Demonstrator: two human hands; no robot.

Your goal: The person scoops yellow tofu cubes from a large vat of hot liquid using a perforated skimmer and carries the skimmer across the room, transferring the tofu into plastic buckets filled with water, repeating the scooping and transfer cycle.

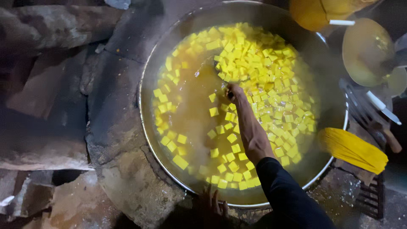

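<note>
A very wide metal pot (146,127) holds yellow broth and many yellow cubes (263,63), packed thickest on the right side. My right hand (235,94), in a dark sleeve, reaches over the pot's middle and grips the dark handle of a stirring ladle (218,68), whose far end dips into the broth among the cubes. My left hand (213,202) is in shadow at the pot's near rim, fingers spread, holding nothing.
Rough stone slabs (114,97) surround the pot on the left and front. A yellow cloth (352,149) lies over the right rim. Further right are a round yellow-stained skimmer (366,51), a knife (383,108) and a metal grate (373,195).
</note>
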